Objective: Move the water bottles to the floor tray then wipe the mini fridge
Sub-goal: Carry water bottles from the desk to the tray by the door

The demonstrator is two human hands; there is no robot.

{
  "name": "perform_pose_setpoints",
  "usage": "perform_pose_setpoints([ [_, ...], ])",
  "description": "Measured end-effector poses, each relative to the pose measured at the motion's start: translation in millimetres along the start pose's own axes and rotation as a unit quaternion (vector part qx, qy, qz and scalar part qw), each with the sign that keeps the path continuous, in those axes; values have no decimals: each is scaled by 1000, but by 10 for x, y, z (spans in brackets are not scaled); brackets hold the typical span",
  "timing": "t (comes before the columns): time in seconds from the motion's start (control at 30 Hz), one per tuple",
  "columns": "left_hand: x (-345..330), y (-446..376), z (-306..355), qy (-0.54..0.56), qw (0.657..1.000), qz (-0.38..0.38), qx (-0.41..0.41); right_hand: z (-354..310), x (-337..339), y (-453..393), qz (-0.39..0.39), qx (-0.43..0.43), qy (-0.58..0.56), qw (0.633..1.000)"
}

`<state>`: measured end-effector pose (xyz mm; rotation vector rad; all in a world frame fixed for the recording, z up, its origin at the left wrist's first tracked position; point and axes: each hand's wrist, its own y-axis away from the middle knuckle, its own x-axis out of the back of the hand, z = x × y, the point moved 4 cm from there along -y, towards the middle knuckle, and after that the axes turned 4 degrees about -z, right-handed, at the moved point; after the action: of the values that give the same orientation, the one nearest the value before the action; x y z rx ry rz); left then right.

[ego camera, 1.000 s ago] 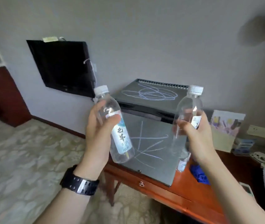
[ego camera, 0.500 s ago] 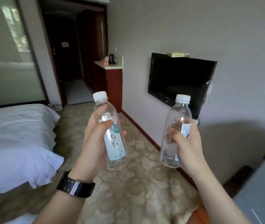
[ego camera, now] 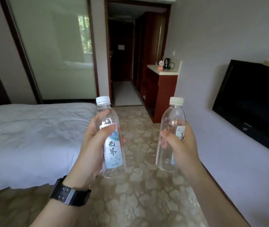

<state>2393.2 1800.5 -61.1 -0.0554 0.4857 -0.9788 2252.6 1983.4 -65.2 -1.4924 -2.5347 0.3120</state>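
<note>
My left hand [ego camera: 92, 148] grips a clear water bottle [ego camera: 112, 145] with a white cap and a pale blue label, held upright at chest height. My right hand [ego camera: 179, 145] grips a second clear water bottle [ego camera: 169, 138], also upright, its label mostly under my fingers. Both bottles hang over the patterned carpet between the bed and the wall. A black watch [ego camera: 69, 194] sits on my left wrist. Neither the mini fridge nor a floor tray is in view.
A white bed [ego camera: 28, 138] fills the left side. A black wall television [ego camera: 251, 102] is on the right. Ahead stand a red-brown cabinet [ego camera: 163, 95] with a kettle [ego camera: 167, 63] and a dark hallway [ego camera: 124, 63]. Patterned carpet [ego camera: 140, 190] runs between bed and wall.
My view has swung left, away from the desk and mini fridge, toward the bed and hallway. Both hands still hold their bottles in the same upright pose.
</note>
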Motion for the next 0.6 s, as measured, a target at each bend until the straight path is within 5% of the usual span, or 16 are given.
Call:
perform_pose_setpoints([
  [0.6, 117, -3733, -781, -28, 996, 73, -42, 1063, -549, -4278, -116, 44, -82, 989],
])
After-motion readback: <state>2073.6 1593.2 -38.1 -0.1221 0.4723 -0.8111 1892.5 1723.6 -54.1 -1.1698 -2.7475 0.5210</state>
